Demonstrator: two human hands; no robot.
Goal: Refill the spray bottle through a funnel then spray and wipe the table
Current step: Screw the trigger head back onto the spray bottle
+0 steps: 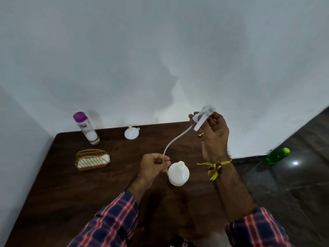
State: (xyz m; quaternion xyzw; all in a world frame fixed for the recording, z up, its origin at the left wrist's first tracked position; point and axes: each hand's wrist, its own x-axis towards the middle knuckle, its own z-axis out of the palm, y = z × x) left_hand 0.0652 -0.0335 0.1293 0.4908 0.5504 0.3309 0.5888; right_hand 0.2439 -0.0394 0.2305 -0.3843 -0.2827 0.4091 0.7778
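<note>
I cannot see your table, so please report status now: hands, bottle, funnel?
Right hand grips spray head; left hand pinches its tube. Bottle open, upright. Funnel untouched, far side.

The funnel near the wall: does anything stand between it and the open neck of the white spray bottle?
Nothing on the table blocks that path. The funnel lies apart; the spray bottle has its neck uncovered. Only the dip tube, held by the left hand and right hand, hangs beside the neck.

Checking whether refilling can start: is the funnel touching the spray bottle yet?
Apart. The head view shows the funnel lying on the table near the wall, with bare tabletop between it and the spray bottle.
</note>
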